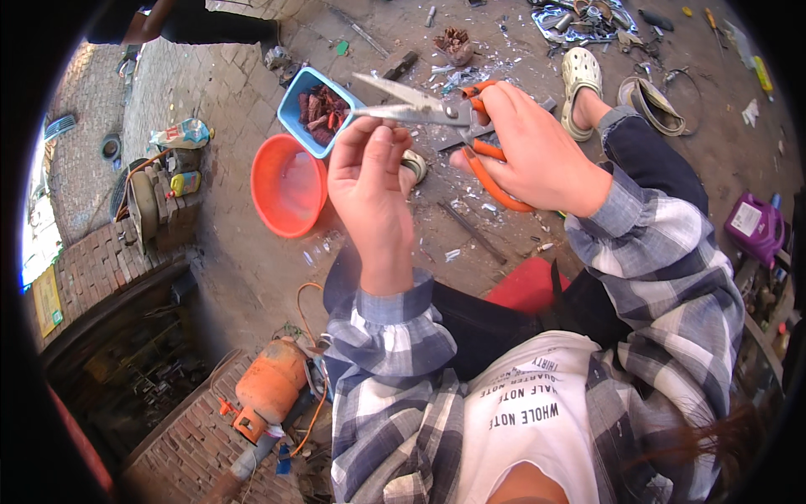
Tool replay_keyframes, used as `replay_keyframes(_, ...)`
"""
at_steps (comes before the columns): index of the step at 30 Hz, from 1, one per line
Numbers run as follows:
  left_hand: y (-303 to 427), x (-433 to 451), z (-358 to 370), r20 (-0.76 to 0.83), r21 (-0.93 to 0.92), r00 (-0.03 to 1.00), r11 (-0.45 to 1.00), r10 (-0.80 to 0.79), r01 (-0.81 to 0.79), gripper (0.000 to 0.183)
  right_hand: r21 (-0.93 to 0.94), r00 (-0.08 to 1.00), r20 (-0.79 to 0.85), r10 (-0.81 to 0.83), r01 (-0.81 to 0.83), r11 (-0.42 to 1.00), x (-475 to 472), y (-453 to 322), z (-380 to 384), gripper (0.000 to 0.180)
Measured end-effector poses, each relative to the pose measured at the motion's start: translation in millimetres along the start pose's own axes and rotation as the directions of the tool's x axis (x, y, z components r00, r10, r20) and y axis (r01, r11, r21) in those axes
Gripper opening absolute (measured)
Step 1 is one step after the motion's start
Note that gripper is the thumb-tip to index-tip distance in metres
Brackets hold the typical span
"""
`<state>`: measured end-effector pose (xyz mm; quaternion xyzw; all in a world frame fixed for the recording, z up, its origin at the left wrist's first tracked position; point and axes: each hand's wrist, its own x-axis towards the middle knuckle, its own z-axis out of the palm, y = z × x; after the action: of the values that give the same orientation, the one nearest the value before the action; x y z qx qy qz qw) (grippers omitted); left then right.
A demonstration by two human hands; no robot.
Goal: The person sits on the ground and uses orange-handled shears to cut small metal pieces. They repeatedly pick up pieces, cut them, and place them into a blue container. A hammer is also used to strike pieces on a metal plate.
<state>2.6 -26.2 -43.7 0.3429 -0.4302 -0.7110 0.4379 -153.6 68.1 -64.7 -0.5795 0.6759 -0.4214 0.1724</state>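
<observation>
My right hand point(535, 148) grips a pair of scissors point(428, 112) by its orange handles. The metal blades are parted and point left. My left hand point(374, 183) is raised by the lower blade, thumb and fingertips drawn together; whether something small sits between them I cannot tell. Just beyond those fingertips is a light-blue plastic basin point(291, 104) on the ground, holding dark red dried pieces point(321, 113), possibly dried chillies. Beside it, left of my wrist, stands an orange-red plastic bowl point(283, 189) with its pale inner bottom showing.
White scraps and a metal bar point(472, 232) litter the ground. A small container of reddish-brown pieces point(454, 47) stands ahead; metal parts fill a tray point(582, 22) farther right. An orange gas cylinder point(272, 381) lies at lower left near a dark pit point(138, 353). Another person's leg point(217, 26) shows at upper left.
</observation>
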Motion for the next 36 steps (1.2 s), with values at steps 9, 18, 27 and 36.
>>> replay_keyframes(9, -35.3, 21.3, -59.8, -0.140, 0.247, 0.989, 0.965, -0.049, 0.083, 0.021, -0.272, 0.903, 0.245, 0.353, -0.285, 0.919, -24.6, 67.0, -1.8, 0.046)
replay_keyframes(18, -181.1, 49.2, -125.0, 0.026, 0.866, 0.970, 0.490, -0.243, 0.099, 0.016, -0.405, 0.713, 0.477, 0.514, -0.341, 0.848, -178.7, 158.0, 143.7, 0.037)
replay_keyframes(27, -310.9, 67.4, -152.2, -0.103, 0.956, 0.988, 0.264, -0.112, 0.130, 0.015, -0.293, 0.786, 0.254, 0.564, -0.493, 0.819, -196.1, 159.3, 189.7, 0.039)
replay_keyframes(36, -322.5, 67.9, -147.0, -0.026, 0.990, 0.997, 0.138, 0.072, 0.016, 0.009, -0.690, 0.800, 0.112, 0.589, -0.364, 0.626, -180.7, 273.8, 132.6, 0.039)
